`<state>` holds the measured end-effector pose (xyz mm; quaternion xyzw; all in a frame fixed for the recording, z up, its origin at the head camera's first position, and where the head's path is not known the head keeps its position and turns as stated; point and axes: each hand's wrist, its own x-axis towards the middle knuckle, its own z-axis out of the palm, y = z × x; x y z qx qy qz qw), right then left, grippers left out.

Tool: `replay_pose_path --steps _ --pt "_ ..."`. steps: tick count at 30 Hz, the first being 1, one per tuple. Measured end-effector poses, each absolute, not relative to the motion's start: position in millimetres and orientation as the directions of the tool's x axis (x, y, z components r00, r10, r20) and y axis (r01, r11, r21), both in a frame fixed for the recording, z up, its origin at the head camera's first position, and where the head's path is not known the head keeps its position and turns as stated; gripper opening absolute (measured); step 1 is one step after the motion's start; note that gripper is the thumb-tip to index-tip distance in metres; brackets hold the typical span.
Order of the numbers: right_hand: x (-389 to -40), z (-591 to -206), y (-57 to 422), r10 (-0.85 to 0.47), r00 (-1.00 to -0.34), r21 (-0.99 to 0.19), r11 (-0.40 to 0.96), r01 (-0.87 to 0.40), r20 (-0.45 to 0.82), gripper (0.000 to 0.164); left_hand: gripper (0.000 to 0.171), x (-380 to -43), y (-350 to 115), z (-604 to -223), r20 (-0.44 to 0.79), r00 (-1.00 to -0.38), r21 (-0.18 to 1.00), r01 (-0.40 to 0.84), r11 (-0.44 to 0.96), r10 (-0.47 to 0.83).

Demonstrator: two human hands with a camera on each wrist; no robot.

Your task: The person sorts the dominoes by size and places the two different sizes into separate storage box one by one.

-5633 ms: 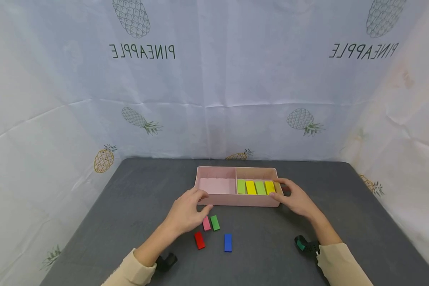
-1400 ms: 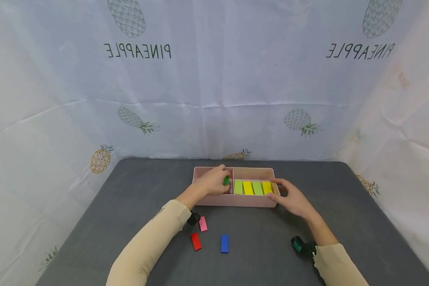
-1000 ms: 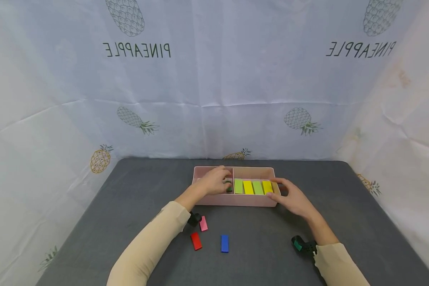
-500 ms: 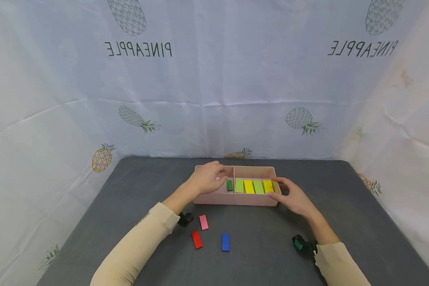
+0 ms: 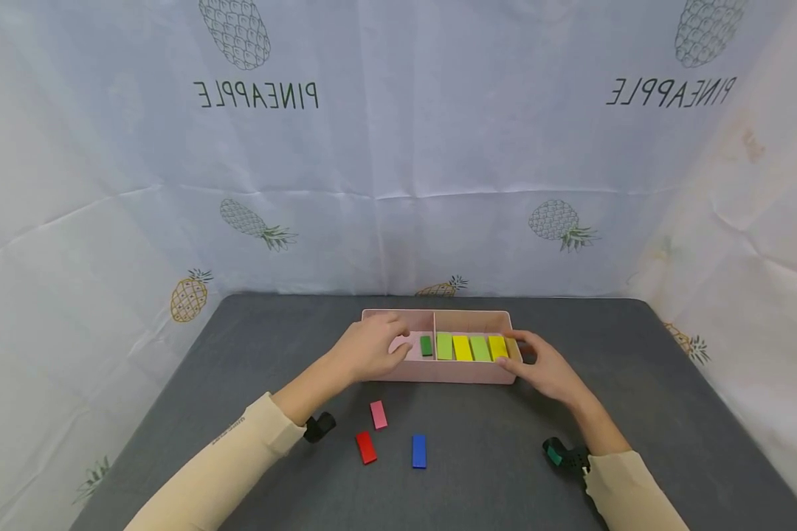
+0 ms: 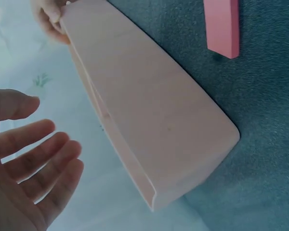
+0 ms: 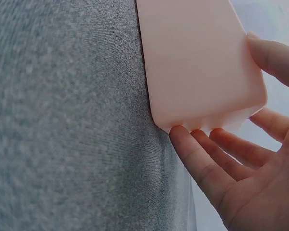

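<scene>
A pink two-compartment box (image 5: 438,372) stands on the dark table. One dark green block (image 5: 426,346) lies in its left compartment, against the divider. Light green blocks (image 5: 444,346) and yellow blocks (image 5: 461,348) alternate in a row in the right one. My left hand (image 5: 368,348) hovers over the box's left end and hides part of it; in the left wrist view its fingers (image 6: 53,178) are spread and hold nothing. At the right end my right hand (image 5: 547,369) holds the box, thumb at the front rim and fingertips (image 7: 178,132) against the end wall.
In front of the box lie a pink block (image 5: 378,415), a red block (image 5: 366,447) and a blue block (image 5: 419,451) on the table (image 5: 491,472). A white pineapple-print curtain (image 5: 398,147) encloses the table's back and sides.
My left hand has picked up the green block from the table, set it in the left compartment, let go and drawn back leftward. The right hand keeps holding the box's right end.
</scene>
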<state>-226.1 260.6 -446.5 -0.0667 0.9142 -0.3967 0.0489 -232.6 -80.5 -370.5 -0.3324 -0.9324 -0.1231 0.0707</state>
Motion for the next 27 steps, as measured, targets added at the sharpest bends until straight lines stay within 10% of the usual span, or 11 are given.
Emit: replay_pose_path --steps 27 --pt "-226 -451 261 -0.163 -0.986 -0.730 0.677 -0.097 -0.020 0.077 0.021 -181 -118 -414 0.169 -0.737 0.069 0.672 0.738 0.655"
